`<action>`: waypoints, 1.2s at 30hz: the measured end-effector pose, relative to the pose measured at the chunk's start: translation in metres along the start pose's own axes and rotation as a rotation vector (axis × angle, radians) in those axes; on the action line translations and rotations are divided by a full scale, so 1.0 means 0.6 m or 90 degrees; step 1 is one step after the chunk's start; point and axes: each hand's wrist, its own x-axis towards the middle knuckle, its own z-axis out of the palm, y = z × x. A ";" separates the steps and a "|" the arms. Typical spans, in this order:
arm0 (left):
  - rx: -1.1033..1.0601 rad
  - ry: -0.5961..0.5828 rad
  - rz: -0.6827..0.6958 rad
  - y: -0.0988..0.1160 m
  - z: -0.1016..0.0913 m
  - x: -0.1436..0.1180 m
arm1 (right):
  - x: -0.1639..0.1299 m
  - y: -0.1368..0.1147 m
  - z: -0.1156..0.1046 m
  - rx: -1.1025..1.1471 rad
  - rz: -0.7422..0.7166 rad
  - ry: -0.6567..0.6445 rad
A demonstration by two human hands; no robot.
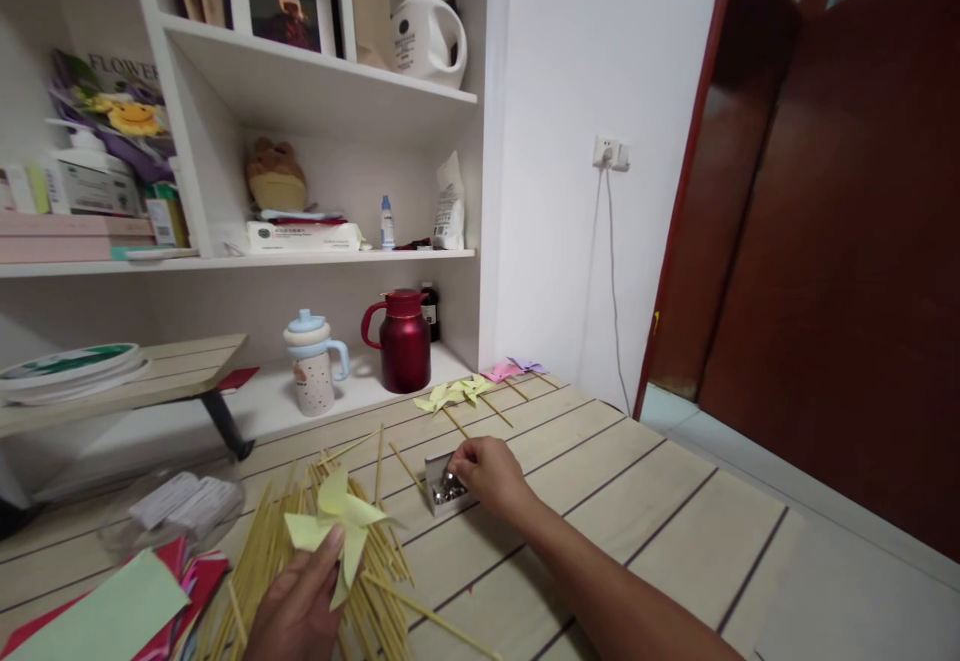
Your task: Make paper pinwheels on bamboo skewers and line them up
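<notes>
Two hands of yours are at work over the wooden table [645, 501]. At the far left edge, sheets of coloured paper [112, 616] lie fanned out, a pale green one on top of red and pink ones, with a clear plastic bag [180, 506] just behind them. Next comes a loose heap of bamboo sticks [375, 561], spread across the slats. Your left hand [296, 606] sits over that heap, its grip closed on a pale yellow paper pinwheel [337, 521], thumb pressed on the lower blade; the pinwheel is lifted just above the sticks, its blades pointing up and to the right.

Further right, your right hand [487, 471] reaches across to a small metal tin [446, 486] that stands on the table just beyond the sticks. Its fingertips are curled into the tin among small shiny pieces; you cannot tell whether they pinch one.

Behind the tin, finished pinwheels on sticks lie in a row: yellow-green ones [454, 393] nearer, then a pink one [499, 372] and a purple one [527, 366] near the wall. On the low shelf behind stand a cup with a blue lid [311, 366] and a red jug [403, 341].
</notes>
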 end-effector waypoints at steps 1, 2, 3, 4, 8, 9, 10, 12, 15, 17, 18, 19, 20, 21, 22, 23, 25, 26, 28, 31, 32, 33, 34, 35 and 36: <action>0.005 0.009 0.004 -0.005 0.001 0.003 | 0.001 0.003 0.002 0.007 0.003 -0.008; 0.012 0.017 0.009 -0.009 0.003 0.005 | 0.001 0.006 0.004 0.013 0.004 -0.017; 0.018 0.023 0.014 -0.013 0.003 0.008 | 0.002 0.009 0.006 0.020 0.004 -0.026; 0.023 0.031 0.020 -0.017 0.004 0.010 | 0.004 0.012 0.008 0.028 0.004 -0.034; 0.035 0.028 0.010 -0.023 0.007 0.013 | 0.009 0.016 0.007 0.071 -0.006 -0.051; 0.046 0.027 0.008 -0.025 0.007 0.013 | 0.009 0.015 0.004 0.083 -0.011 -0.051; 0.076 0.033 0.015 -0.027 0.006 0.013 | 0.008 0.014 0.000 0.096 -0.017 -0.050; 0.137 0.033 0.045 -0.033 -0.001 0.013 | -0.002 0.010 -0.008 0.120 -0.034 -0.054; 0.186 -0.008 0.103 -0.042 -0.024 0.015 | -0.031 0.010 -0.013 0.140 -0.061 -0.095; 0.235 -0.032 0.140 -0.047 -0.037 0.017 | -0.052 0.015 -0.012 0.139 -0.066 -0.133; 0.266 -0.036 0.153 -0.048 -0.042 0.019 | -0.061 0.018 -0.010 0.138 -0.065 -0.148; 0.296 -0.040 0.164 -0.049 -0.044 0.021 | -0.068 0.021 -0.009 0.138 -0.062 -0.157; 0.321 -0.047 0.173 -0.049 -0.045 0.022 | -0.072 0.024 -0.008 0.139 -0.059 -0.163; 0.337 -0.056 0.180 -0.049 -0.044 0.024 | -0.074 0.027 -0.007 0.141 -0.056 -0.167; 0.349 -0.067 0.187 -0.048 -0.043 0.025 | -0.074 0.028 -0.006 0.144 -0.054 -0.169; 0.358 -0.075 0.193 -0.048 -0.041 0.025 | -0.073 0.029 -0.005 0.147 -0.053 -0.170; 0.378 -0.067 0.191 -0.046 -0.038 0.024 | -0.070 0.030 -0.004 0.153 -0.055 -0.173; 0.388 -0.057 0.186 -0.046 -0.037 0.024 | -0.069 0.030 -0.003 0.155 -0.057 -0.172; 0.403 -0.037 0.179 -0.048 -0.037 0.023 | -0.067 0.031 -0.003 0.163 -0.062 -0.166; 0.411 -0.044 0.188 -0.061 -0.042 0.029 | -0.069 0.034 -0.006 0.185 -0.070 -0.158; 0.414 -0.049 0.195 -0.066 -0.045 0.032 | -0.070 0.036 -0.007 0.195 -0.075 -0.159; 0.414 -0.062 0.202 -0.072 -0.048 0.035 | -0.071 0.036 -0.009 0.205 -0.082 -0.165; 0.413 -0.066 0.209 -0.077 -0.051 0.037 | -0.072 0.037 -0.011 0.213 -0.090 -0.173; 0.411 -0.063 0.211 -0.080 -0.052 0.039 | -0.073 0.037 -0.013 0.220 -0.097 -0.183; 0.409 -0.057 0.207 -0.081 -0.052 0.040 | -0.074 0.037 -0.014 0.225 -0.105 -0.192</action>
